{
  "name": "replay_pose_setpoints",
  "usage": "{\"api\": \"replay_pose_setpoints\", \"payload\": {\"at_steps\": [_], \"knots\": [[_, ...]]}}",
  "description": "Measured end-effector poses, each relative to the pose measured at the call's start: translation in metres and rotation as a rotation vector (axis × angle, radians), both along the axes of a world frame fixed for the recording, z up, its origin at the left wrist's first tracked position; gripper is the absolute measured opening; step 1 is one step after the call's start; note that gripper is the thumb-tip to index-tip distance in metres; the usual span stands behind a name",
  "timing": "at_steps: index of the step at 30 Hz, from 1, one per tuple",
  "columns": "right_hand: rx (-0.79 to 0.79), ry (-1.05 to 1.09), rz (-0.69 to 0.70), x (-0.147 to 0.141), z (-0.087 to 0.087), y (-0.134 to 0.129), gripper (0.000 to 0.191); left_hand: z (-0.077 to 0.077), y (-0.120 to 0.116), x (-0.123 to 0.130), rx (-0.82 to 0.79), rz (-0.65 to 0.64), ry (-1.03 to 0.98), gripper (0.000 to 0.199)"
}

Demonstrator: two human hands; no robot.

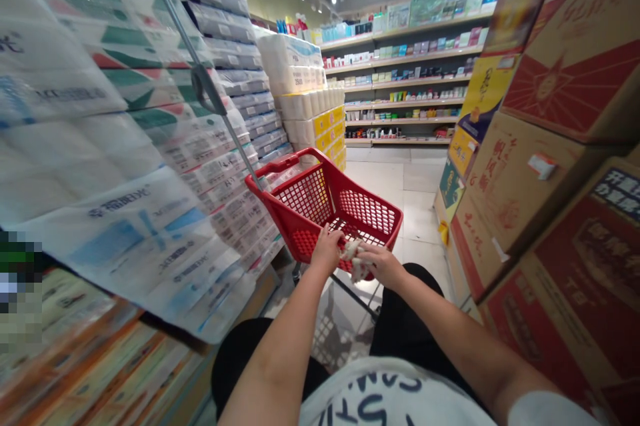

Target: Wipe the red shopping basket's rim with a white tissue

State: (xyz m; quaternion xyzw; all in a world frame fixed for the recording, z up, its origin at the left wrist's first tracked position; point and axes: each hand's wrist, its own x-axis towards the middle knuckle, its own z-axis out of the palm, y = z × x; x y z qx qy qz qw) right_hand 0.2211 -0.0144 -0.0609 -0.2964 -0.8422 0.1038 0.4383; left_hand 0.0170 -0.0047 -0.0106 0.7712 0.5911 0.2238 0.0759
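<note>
My left hand [326,249] and my right hand [383,265] meet over the near side of a red plastic mesh shopping basket [340,203]. Between their fingers is a crumpled white piece of cloth or tissue [356,261] with a faint pattern, and both hands seem to pinch it. The basket stands on a low wheeled frame [350,296], and its red handle [280,166] rests to the far left. Part of the crumpled piece is hidden by my fingers.
Tall stacks of plastic-wrapped toilet paper [150,126] rise close on the left. Large printed cardboard cartons [545,159] stand on the right. A tiled aisle [400,193] runs ahead to shelves of boxed goods [400,86]. A metal pole [200,56] crosses the upper left.
</note>
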Motion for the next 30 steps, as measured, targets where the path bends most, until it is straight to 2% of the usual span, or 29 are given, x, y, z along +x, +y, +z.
{"api": "replay_pose_setpoints", "payload": {"at_steps": [4,7,10,13,18,21,24,27,30], "knots": [[-0.158,0.197,-0.182,-0.006,0.022,0.006,0.037,0.001,0.000,-0.003,0.014,0.068,0.078,0.034],[-0.262,-0.006,-0.189,-0.007,0.033,0.009,0.033,-0.003,-0.008,0.001,0.005,0.080,0.133,0.038],[-0.223,-0.170,-0.265,-0.007,0.037,0.008,0.018,-0.007,-0.018,0.005,0.007,0.051,0.162,0.040],[-0.145,-0.061,-0.362,-0.006,0.031,0.001,0.023,-0.010,-0.025,0.005,0.017,0.005,0.171,0.041],[-0.005,0.035,-0.115,-0.012,0.002,-0.025,0.032,-0.006,-0.025,-0.003,-0.068,-0.050,0.133,0.044],[0.092,0.052,-0.060,-0.016,-0.010,-0.032,0.036,-0.002,-0.020,-0.006,-0.146,-0.051,0.110,0.043],[0.201,0.017,-0.049,-0.019,-0.010,-0.029,0.036,0.000,-0.014,-0.007,-0.182,-0.045,0.080,0.039],[0.355,-0.138,-0.027,-0.022,-0.006,-0.027,0.036,-0.002,-0.008,-0.008,-0.174,-0.027,0.068,0.037],[0.456,-0.301,0.002,-0.027,-0.010,-0.029,0.036,-0.003,-0.003,-0.009,-0.178,-0.010,0.080,0.044]]}}
